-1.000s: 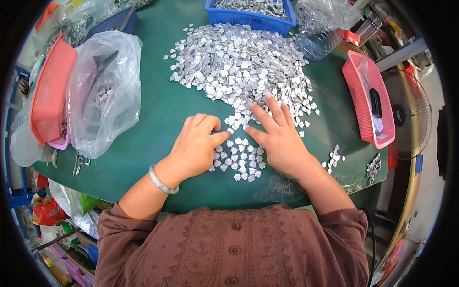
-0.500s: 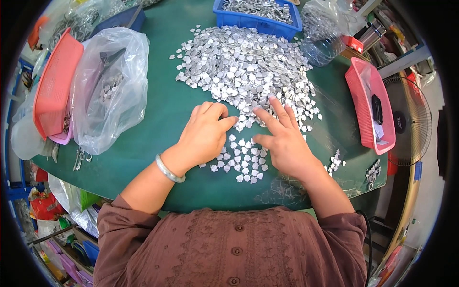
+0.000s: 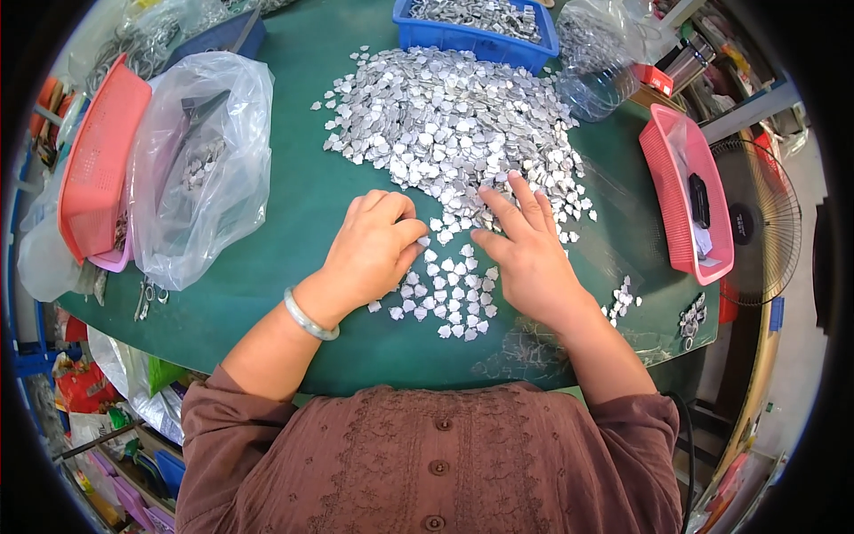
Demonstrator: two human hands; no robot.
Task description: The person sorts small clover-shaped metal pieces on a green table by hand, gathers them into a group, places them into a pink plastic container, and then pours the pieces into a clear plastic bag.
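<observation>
Loose silver pieces (image 3: 455,318) lie nearest on the green table (image 3: 294,116). Past them, the left hand (image 3: 365,255) curls its fingers, hold unclear; the right hand (image 3: 532,262), splayed, gripping nothing, meets 1 silver pile (image 3: 445,125). Behind: 1 blue bin (image 3: 476,42).

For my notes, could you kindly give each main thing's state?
Left hand: curled, grip unclear
Right hand: open
Silver pieces: some heaped, some spread out
Blue bin: uncovered, well filled
Clear bag: open, part filled
Right pink basket: uncovered, holding things
Fan: running or not, unclear
Bangle: worn
</observation>
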